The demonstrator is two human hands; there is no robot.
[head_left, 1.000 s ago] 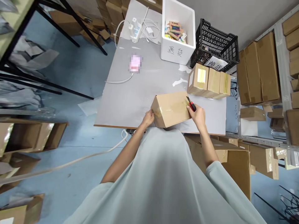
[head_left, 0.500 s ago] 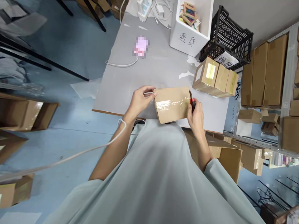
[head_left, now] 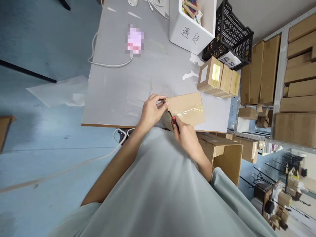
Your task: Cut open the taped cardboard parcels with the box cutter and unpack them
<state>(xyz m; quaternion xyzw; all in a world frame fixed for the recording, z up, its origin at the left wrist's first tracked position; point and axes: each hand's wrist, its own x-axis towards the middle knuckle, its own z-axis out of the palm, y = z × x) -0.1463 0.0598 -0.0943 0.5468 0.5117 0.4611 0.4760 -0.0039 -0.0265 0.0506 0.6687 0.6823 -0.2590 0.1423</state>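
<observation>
Cardboard box [head_left: 186, 108], taped, lying at the near edge of the grey table [head_left: 118, 95]. Left hand [head_left: 151, 112] grips its left end. Right hand [head_left: 186, 135] is closed around a red-and-black cutter [head_left: 174, 120] (blade at the box's near-left corner). Three taped boxes [head_left: 218, 79] stand well apart.

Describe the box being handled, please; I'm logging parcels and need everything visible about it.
The box is plain brown cardboard, oblong, closed, with glossy clear tape across its top. It lies flat at the near edge of the grey table. The left hand grips its left end. The right hand holds a red-and-black cutter against that end's near corner. No label shows.
</observation>
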